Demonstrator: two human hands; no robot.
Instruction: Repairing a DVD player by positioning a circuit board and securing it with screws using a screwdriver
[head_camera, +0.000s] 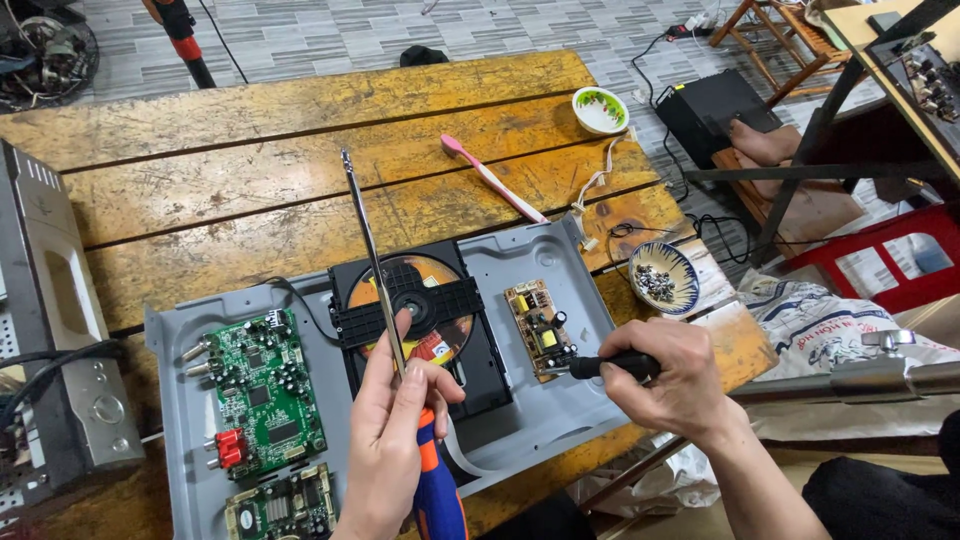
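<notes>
An opened grey metal chassis (535, 420) lies on a worn wooden table (250, 170). Inside it sit a black disc drive (420, 310) with an orange disc, a green circuit board (262, 390) on the left and a small tan power board (540, 327) on the right. My left hand (390, 430) grips a long screwdriver (372, 260) with an orange-and-blue handle, its shaft pointing up and away over the drive. My right hand (665, 380) holds a black-handled tool (612, 366) whose tip touches the power board's near edge.
A pink toothbrush (492, 178) and a small white-green bowl (600, 108) lie farther back. A patterned bowl of screws (663, 277) stands at the table's right edge. A grey device cover (55, 330) lies on the left. Another person's feet (765, 145) rest at upper right.
</notes>
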